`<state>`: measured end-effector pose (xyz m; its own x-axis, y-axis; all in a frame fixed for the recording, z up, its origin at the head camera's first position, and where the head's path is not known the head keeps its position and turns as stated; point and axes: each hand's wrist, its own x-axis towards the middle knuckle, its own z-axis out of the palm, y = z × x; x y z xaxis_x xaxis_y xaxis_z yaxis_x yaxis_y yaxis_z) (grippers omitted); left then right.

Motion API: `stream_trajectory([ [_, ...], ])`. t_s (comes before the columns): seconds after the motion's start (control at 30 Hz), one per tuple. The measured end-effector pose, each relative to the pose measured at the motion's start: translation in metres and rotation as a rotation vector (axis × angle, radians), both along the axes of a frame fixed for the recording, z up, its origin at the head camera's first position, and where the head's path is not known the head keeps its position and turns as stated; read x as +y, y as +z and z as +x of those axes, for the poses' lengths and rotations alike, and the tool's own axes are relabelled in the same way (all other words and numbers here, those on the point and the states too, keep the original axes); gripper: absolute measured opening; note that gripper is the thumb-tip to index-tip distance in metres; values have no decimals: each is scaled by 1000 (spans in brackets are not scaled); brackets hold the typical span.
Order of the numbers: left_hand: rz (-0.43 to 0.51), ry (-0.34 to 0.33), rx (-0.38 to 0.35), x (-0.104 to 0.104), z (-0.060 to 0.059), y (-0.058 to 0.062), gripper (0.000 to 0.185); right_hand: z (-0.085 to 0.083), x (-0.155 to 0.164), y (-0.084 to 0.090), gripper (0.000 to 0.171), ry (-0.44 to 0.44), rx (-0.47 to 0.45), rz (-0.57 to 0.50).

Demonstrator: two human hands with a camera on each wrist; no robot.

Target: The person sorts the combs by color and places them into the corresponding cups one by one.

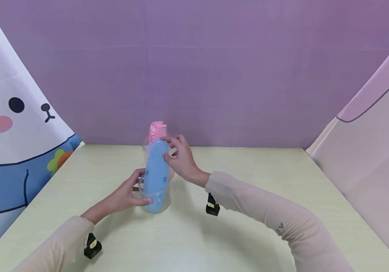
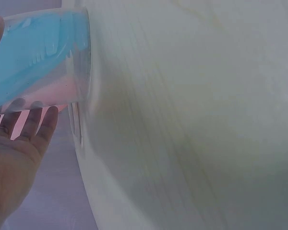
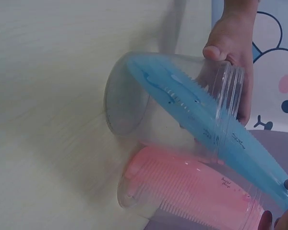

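A blue comb (image 1: 156, 170) leans inside a clear jar (image 3: 129, 103), its lower end down at the jar's bottom and its upper part sticking out past the rim. Around the jar's side my left hand (image 1: 121, 196) curls, thumb at the front and fingers behind. My right hand (image 1: 182, 158) pinches the top end of the comb between thumb and fingers. Just behind, a pink comb (image 3: 197, 187) stands in a second clear container (image 1: 145, 152), partly hidden by the blue comb in the head view.
Both containers stand on a pale wood-grain table (image 1: 249, 177), towards its back edge. A purple cloth (image 1: 235, 75) hangs behind it, and printed cartoon cloths (image 1: 28, 151) flank the sides. Black wrist cameras (image 1: 212, 206) hang from both sleeves.
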<state>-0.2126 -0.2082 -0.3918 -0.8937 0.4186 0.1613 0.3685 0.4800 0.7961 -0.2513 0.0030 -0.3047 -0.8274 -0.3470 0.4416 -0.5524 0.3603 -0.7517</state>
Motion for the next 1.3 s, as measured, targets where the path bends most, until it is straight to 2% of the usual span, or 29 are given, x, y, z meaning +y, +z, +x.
stream_trajectory([
  [0.3,-5,-3,3,0,0,1,87,-6,3,-2,45,16,-30,19],
  [0.57,-19,0,-3,-2,-1,2,90,-5,8,-4,56,76,-69,41],
  [0.8,-28,-11,-19,-4,-2,3,91,-5,17,-4,58,125,-56,32],
  [1.1,-34,-61,14,-6,-2,5,88,-8,35,-7,58,106,-74,45],
  [1.3,-22,-48,50,-13,-1,11,87,-11,55,-13,55,81,-69,53],
])
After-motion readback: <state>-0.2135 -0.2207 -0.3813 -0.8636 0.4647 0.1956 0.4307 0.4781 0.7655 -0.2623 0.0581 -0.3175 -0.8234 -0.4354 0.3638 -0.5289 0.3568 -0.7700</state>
